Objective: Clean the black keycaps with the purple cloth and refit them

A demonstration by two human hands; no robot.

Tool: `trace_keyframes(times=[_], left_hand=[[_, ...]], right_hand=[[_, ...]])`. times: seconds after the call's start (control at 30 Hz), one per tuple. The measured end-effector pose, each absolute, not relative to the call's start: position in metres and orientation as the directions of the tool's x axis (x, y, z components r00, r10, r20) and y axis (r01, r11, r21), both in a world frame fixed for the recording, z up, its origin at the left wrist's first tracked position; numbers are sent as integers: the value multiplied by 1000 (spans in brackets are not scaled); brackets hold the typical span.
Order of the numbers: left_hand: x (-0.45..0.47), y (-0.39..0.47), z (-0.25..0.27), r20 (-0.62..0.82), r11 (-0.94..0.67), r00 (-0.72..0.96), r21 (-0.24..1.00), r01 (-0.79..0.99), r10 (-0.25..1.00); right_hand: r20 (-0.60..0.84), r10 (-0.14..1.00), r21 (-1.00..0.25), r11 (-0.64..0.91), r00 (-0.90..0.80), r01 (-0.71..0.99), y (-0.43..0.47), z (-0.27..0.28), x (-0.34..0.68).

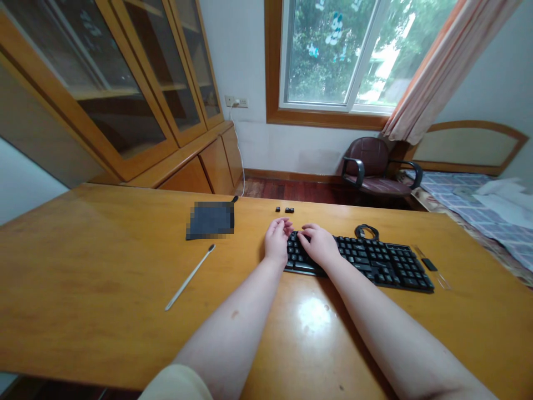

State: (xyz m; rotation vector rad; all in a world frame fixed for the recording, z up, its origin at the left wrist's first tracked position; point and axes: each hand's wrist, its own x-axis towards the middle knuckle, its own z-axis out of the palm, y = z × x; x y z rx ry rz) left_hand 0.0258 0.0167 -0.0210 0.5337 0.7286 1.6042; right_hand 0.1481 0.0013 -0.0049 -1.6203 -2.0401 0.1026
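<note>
A black keyboard [375, 261] lies lengthwise on the wooden table under my hands. At its left end, my left hand [276, 240] rests on its side with the fingers loosely bent and a little apart; nothing shows in them. My right hand [320, 244] reaches over the left part of the keys, palm down, thumb and fingers apart. Its fingertips touch or hover near the upper left keys; which one I cannot tell. Beyond my left hand sit one loose black keycap [277, 209] and two more keycaps [290, 210] side by side.
To the left lie a dark pouch [211, 219], blurred out, and a white stick-like brush [189, 278] with a dark tip. A coiled black cable [367, 232] sits behind the keyboard. A wire keycap puller [430, 264] lies to its right. A chair [370, 166] stands beyond the table [104, 278].
</note>
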Motion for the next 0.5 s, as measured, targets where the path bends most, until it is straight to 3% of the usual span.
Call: trace_keyframes(times=[0.13, 0.3, 0.5], left_hand=[[24, 16, -17, -118, -76, -203, 659, -748, 972], [23, 17, -16, -142, -71, -201, 618, -783, 969], [19, 16, -12, -138, -89, -197, 556, -826, 971]], right_hand=[[418, 908, -464, 238, -26, 854, 29, 4, 148], [307, 951, -530, 149, 25, 835, 88, 5, 140], [262, 963, -446, 182, -67, 876, 119, -17, 139]])
